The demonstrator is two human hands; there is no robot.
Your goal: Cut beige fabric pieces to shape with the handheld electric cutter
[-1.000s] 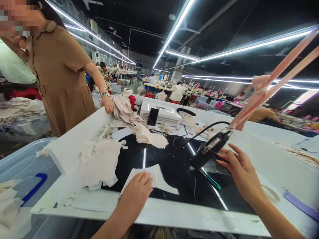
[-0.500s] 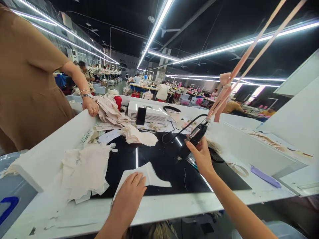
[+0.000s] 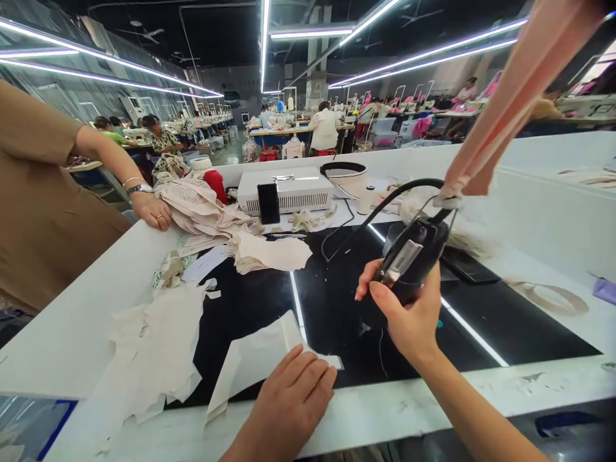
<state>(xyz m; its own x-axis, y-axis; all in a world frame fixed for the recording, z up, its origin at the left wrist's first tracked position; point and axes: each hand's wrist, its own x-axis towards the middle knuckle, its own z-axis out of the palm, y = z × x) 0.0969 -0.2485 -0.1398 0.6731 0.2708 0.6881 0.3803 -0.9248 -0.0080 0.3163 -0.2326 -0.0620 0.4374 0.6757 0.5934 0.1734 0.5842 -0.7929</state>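
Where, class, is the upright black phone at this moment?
In the head view, the upright black phone is left of centre, just beyond the far edge of the black work surface, in front of the white vented box.

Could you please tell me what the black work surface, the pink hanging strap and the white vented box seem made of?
The flat black work surface looks like glossy glass or acrylic: it mirrors the ceiling lights. The pink hanging strap looks like soft, matt fabric, creased and bunched. The white vented box may be painted metal or plastic, smooth with a slight sheen.
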